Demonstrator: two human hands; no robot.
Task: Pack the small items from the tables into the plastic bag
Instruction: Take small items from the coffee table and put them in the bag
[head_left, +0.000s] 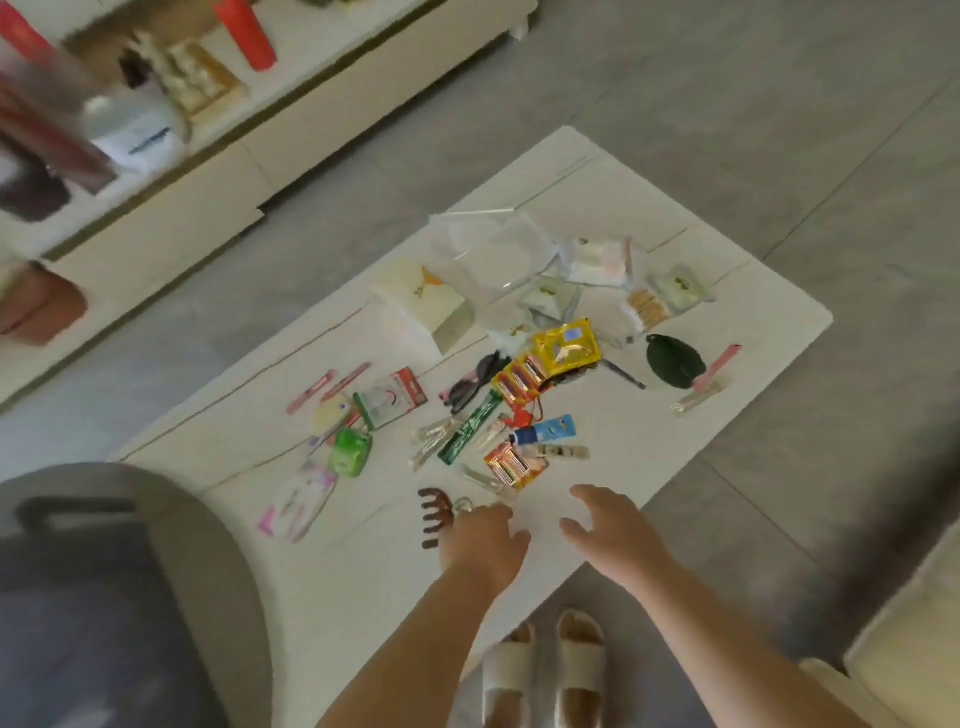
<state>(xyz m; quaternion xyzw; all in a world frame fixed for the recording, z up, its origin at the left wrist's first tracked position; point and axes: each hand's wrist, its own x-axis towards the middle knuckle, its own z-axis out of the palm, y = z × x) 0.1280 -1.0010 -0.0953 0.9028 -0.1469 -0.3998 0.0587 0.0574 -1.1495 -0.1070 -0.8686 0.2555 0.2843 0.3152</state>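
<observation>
Several small items lie scattered on a low white table (675, 270). A clear plastic bag (488, 249) lies flat near the table's far side. Among the items are a brown hair claw (432, 517), battery packs (514, 467), a yellow packet (566, 351), a green floss box (353, 452), a blue tube (548, 431), black sunglasses (472, 382) and a dark green pouch (672, 361). My left hand (485, 535) reaches over the near edge beside the hair claw, fingers loosely bent, holding nothing. My right hand (605, 525) hovers open just right of it.
A white box (426, 301) stands left of the bag. A long white cabinet (218, 171) with a red bottle (244, 31) and other things runs along the back left. A grey rounded seat (130, 571) fills the near left. My slippered feet (545, 670) stand below the table.
</observation>
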